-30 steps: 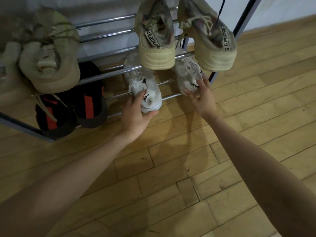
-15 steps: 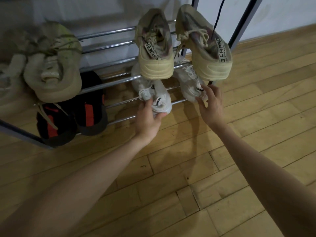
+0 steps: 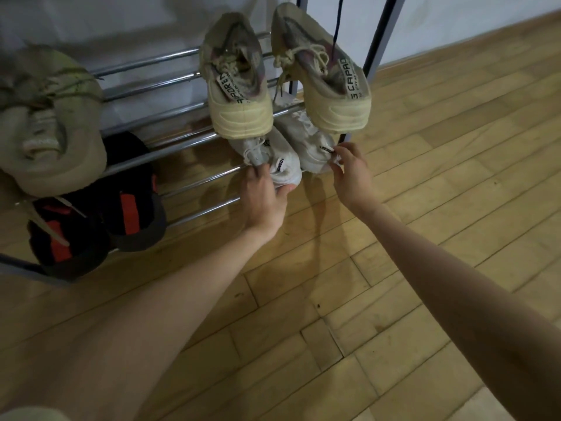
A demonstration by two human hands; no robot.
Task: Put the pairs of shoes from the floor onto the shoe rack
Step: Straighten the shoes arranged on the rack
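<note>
Two white sneakers are sitting side by side on the lowest tier of the shoe rack (image 3: pixel 194 180), toward its right end. The left white sneaker (image 3: pixel 274 159) is lying with its heel toward the camera and its toe running back under the tier above; the left hand (image 3: pixel 265 202) is gripping that heel, thumb curled round the right side and fingers along the left. The right white sneaker (image 3: pixel 309 144) is lying parallel to it, just beside it, heel forward too. The right hand (image 3: pixel 352 174) is pinching at this shoe's heel edge near the pull tab, fingers curled; how firmly it is holding cannot be told.

Directly above, a pair of beige sneakers (image 3: pixel 239 86) is resting on the upper tier, heels hanging over the front bar and covering the white pair's toes. At the far left of that tier another beige sneaker (image 3: pixel 51 129) is sitting, blurred. Below it, on the lowest tier, a pair of black shoes with red stripes (image 3: pixel 100 214) is standing heels outward, well apart from the white pair, with bare chrome bars lying between them.

The rack's dark right upright (image 3: pixel 382 34) is standing just beyond the right white sneaker. The wooden floor (image 3: pixel 409 238) is stretching open in front and to the right.
</note>
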